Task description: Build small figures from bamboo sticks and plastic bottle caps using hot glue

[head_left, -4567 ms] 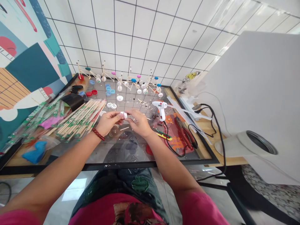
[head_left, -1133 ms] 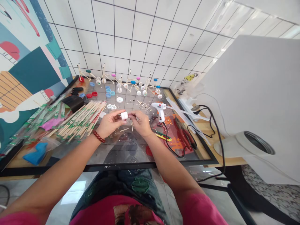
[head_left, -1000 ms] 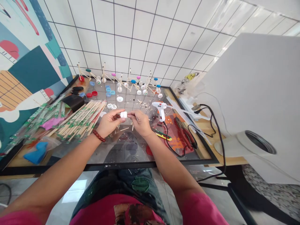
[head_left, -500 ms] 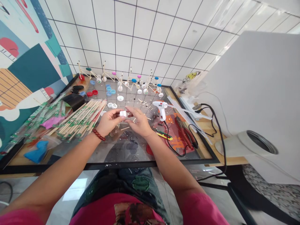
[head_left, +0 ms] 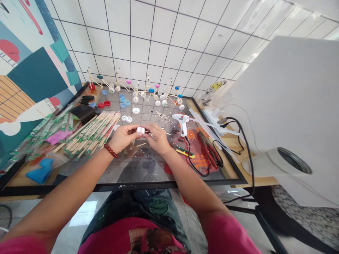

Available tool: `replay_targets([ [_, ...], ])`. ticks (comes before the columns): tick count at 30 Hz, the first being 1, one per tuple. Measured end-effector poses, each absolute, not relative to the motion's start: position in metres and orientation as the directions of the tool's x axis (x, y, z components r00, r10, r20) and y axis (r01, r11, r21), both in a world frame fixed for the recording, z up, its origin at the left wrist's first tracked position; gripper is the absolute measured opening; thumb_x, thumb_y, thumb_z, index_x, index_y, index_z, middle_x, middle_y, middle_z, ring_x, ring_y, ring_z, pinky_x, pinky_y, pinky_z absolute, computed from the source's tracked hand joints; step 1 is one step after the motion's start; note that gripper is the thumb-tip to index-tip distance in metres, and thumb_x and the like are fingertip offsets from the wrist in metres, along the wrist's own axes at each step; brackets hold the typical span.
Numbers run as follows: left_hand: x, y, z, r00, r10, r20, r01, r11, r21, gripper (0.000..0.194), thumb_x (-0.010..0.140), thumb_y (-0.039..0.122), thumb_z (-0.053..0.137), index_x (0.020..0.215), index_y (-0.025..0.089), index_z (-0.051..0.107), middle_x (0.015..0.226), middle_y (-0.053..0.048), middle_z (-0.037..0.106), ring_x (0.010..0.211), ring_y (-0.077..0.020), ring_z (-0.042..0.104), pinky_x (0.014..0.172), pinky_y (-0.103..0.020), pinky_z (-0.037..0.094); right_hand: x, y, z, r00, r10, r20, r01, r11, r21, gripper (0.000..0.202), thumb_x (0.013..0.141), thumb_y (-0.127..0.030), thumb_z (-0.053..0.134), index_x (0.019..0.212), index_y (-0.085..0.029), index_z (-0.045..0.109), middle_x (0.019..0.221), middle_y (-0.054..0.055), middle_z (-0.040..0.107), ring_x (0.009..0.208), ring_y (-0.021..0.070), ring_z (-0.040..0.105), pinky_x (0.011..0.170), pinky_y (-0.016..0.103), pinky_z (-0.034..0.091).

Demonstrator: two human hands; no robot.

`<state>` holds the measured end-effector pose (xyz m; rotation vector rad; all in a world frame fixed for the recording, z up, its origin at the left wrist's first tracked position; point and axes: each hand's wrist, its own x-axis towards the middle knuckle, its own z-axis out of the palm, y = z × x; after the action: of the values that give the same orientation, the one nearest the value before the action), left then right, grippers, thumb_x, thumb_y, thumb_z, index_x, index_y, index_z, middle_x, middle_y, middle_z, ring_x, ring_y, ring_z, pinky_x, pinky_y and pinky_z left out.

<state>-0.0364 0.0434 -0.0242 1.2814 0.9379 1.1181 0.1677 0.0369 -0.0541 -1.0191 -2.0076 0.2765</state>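
Two white bottle caps (head_left: 141,130), side by side with a thin dark gap between them, are pinched over the middle of the table. My left hand (head_left: 124,138) has its fingers closed on their left side. Fingertips of my right hand (head_left: 158,139) close on their right side, and a short pale stick seems to stick out there, mostly hidden. Beyond the hands, white caps (head_left: 126,119) with dark holes or marks lie on the glass, and another white cap (head_left: 136,110) lies further back. A loose bit of stick (head_left: 141,144) rests below the hands.
Stick-and-cap models (head_left: 148,92) line the wall side. To the left are bundled wrapped chopsticks (head_left: 91,135), with blue caps (head_left: 123,105) and red caps (head_left: 101,105) behind. A corded glue gun (head_left: 181,122), red-handled pliers (head_left: 209,148) and a yellow cutter (head_left: 185,152) lie right.
Both hands have shifted slightly with the caps, which are turned so the gap between them shows more plainly. The right fingers have moved in closer to the caps.
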Motion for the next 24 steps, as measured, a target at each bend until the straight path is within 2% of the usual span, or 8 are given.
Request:
replay_targets([
  [3,-0.038,0.044,-0.021,0.233,0.971,0.055,-0.048,-0.045,0.998,0.053,0.052,0.04,0.109,0.098,0.019,0.092,0.096,-0.007,0.087,0.09,-0.0281,0.079,0.093,-0.047,0.067,0.169,0.037,-0.057,-0.325,0.738,0.592,0.588,0.648,-0.485,0.041,0.105,-0.019,0.07,0.143,-0.031,0.079,0.128,0.01,0.081,0.115,0.0253,0.079,0.103,0.039,0.068],
  [7,-0.04,0.044,-0.019,0.241,0.967,0.078,-0.002,-0.08,0.997,0.045,0.056,0.039,0.107,0.094,0.02,0.092,0.094,-0.006,0.087,0.096,-0.0303,0.079,0.099,-0.048,0.065,0.17,0.037,-0.062,-0.325,0.723,0.61,0.597,0.657,-0.46,0.038,0.105,-0.02,0.07,0.14,-0.03,0.079,0.129,0.011,0.08,0.116,0.0254,0.079,0.103,0.039,0.068],
  [13,-0.042,0.044,-0.02,0.348,0.937,0.026,-0.034,-0.015,0.999,0.041,0.059,0.042,0.105,0.09,0.02,0.091,0.088,-0.006,0.086,0.078,-0.023,0.075,0.08,-0.037,0.064,0.171,0.036,-0.067,-0.376,0.69,0.618,0.592,0.692,-0.413,0.037,0.109,-0.027,0.067,0.144,-0.029,0.078,0.131,0.013,0.079,0.119,0.0267,0.079,0.105,0.04,0.068],
  [17,-0.041,0.044,-0.022,0.394,0.919,-0.022,-0.121,0.076,0.99,0.04,0.065,0.048,0.105,0.083,0.018,0.087,0.077,-0.007,0.08,0.067,-0.0191,0.069,0.068,-0.033,0.06,0.171,0.039,-0.065,-0.372,0.699,0.611,0.57,0.691,-0.444,0.038,0.111,-0.032,0.069,0.147,-0.028,0.076,0.129,0.014,0.078,0.117,0.0261,0.079,0.104,0.039,0.068],
  [19,-0.039,0.044,-0.023,0.401,0.913,-0.079,-0.191,0.168,0.967,0.045,0.069,0.058,0.102,0.074,0.018,0.082,0.07,-0.007,0.075,0.062,-0.0181,0.066,0.06,-0.031,0.056,0.17,0.04,-0.062,-0.364,0.724,0.585,0.556,0.673,-0.487,0.047,0.109,-0.042,0.073,0.154,-0.027,0.071,0.129,0.013,0.077,0.111,0.0251,0.078,0.102,0.041,0.068],
  [22,-0.038,0.045,-0.025,0.389,0.906,-0.167,-0.237,0.273,0.932,0.054,0.079,0.067,0.095,0.071,0.018,0.076,0.067,-0.008,0.071,0.059,-0.0169,0.064,0.051,-0.027,0.05,0.169,0.04,-0.057,-0.357,0.746,0.563,0.514,0.66,-0.548,0.075,0.099,-0.056,0.085,0.163,-0.026,0.061,0.129,0.012,0.076,0.101,0.0239,0.076,0.099,0.043,0.069],
  [24,-0.038,0.046,-0.026,0.401,0.892,-0.209,-0.214,0.313,0.925,0.054,0.086,0.068,0.09,0.074,0.017,0.076,0.066,-0.008,0.07,0.058,-0.0165,0.064,0.049,-0.026,0.048,0.168,0.038,-0.054,-0.346,0.752,0.561,0.492,0.655,-0.574,0.075,0.098,-0.056,0.086,0.162,-0.026,0.062,0.129,0.012,0.076,0.103,0.0241,0.075,0.099,0.042,0.069],
])
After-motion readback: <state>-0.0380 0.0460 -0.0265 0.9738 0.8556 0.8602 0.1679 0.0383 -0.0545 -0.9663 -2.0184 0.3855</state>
